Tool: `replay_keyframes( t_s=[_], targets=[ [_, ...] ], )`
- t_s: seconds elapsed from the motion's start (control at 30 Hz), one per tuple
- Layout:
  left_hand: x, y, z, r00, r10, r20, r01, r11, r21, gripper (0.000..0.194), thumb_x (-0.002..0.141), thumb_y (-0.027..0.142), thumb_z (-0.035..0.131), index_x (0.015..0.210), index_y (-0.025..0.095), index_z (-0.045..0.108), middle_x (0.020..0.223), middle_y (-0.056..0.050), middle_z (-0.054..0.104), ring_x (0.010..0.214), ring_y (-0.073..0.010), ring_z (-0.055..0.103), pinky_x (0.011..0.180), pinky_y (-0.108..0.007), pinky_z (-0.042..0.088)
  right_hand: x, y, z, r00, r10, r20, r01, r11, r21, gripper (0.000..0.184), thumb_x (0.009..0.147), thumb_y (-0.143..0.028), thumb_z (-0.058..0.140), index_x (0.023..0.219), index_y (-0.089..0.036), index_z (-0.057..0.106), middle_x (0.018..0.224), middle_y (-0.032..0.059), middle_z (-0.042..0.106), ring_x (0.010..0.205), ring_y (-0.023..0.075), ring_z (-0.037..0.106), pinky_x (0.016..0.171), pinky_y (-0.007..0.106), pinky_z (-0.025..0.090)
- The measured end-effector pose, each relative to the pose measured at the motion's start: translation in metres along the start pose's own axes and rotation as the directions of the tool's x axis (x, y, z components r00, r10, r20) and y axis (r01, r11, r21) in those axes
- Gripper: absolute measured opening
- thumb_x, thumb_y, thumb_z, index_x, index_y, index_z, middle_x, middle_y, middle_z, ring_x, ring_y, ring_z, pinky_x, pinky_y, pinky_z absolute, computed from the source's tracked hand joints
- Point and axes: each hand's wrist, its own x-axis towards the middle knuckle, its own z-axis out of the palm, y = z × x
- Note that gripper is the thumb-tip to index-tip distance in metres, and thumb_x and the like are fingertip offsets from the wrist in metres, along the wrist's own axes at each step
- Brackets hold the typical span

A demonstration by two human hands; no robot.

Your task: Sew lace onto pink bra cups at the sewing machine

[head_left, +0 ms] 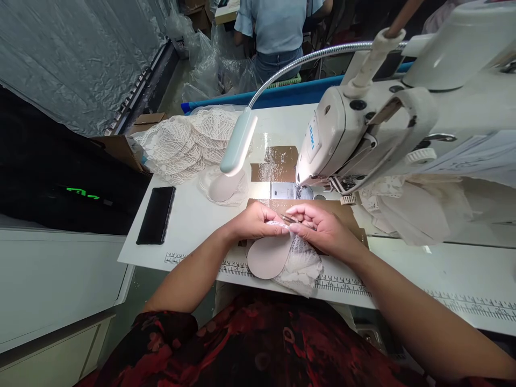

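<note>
Both my hands meet over the table's front edge, just before the sewing machine. My left hand [262,221] pinches the upper edge of a lace bra cup piece [269,258], with its smooth beige pad facing up and white lace [302,263] hanging to the right. Thumb and fingers of my right hand [320,226] close on the same edge. A slim metal tool [291,219], like small thread snips, also lies in my right hand; its exact kind is partly hidden by the fingers.
The white sewing machine [334,134] stands behind my hands, under a lamp [238,142]. Lace pieces [189,140] are piled at back left, with one padded cup [223,185] nearer. A phone [156,215] lies left. More cups [419,209] lie right. A person [276,32] sits beyond.
</note>
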Motion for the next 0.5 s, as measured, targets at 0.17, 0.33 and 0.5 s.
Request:
replay_keyframes(
  t_s=[0.17,0.33,0.5],
  targets=[
    [-0.003,0.0,-0.009,0.996,0.035,0.082,-0.04,0.997,0.059,0.034,0.071,0.034,0.072,0.096,0.011,0.068,0.079,-0.002,0.061,0.069,-0.0098,0.052,0.06,-0.019,0.041,-0.001,0.0,-0.002,0.996,0.028,0.08,-0.019,0.994,-0.11,0.029,0.082,-0.041,0.058,0.104,-0.022,0.064,0.096,0.0042,0.068,0.087,0.0218,0.063,0.078,0.035,0.05],
    [-0.009,0.0,-0.013,0.999,-0.045,0.024,0.043,0.996,0.081,0.033,0.073,0.039,0.071,0.087,0.009,0.069,0.069,-0.001,0.056,0.06,-0.0077,0.047,0.051,-0.017,0.036,-0.001,0.006,-0.007,0.995,0.037,0.088,-0.028,0.995,-0.101,0.033,0.082,-0.046,0.06,0.104,-0.022,0.063,0.094,0.0041,0.067,0.086,0.0213,0.061,0.075,0.034,0.049],
    [-0.007,-0.001,-0.008,0.999,-0.041,0.023,0.04,0.999,0.022,0.036,0.073,0.043,0.069,0.088,0.01,0.071,0.069,-0.001,0.057,0.061,-0.0086,0.048,0.054,-0.019,0.036,-0.001,0.007,-0.009,0.995,0.001,0.099,0.003,0.999,-0.044,0.038,0.083,-0.05,0.056,0.105,-0.02,0.063,0.086,0.0041,0.065,0.078,0.0189,0.06,0.068,0.031,0.048]
  ],
)
